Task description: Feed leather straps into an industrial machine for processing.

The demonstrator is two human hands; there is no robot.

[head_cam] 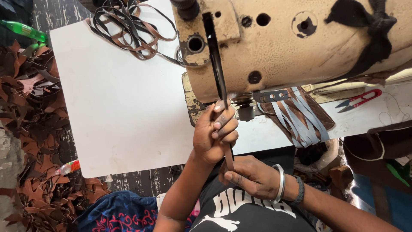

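My left hand (214,133) is closed around a long narrow strap (216,64), black on one face and brown on the other, just in front of the needle area of a worn beige sewing machine (300,51). The strap runs from the machine's top down through my left fist. My right hand (251,176), with a metal bangle on its wrist, pinches the strap's lower end close to my chest. The strap is held taut between both hands.
The machine stands on a white table (128,94). A tangle of black and brown straps (128,30) lies at the back. Several grey strips (300,120) rest on a brown piece beside red thread snips (362,99). Brown leather scraps (34,129) cover the floor at left.
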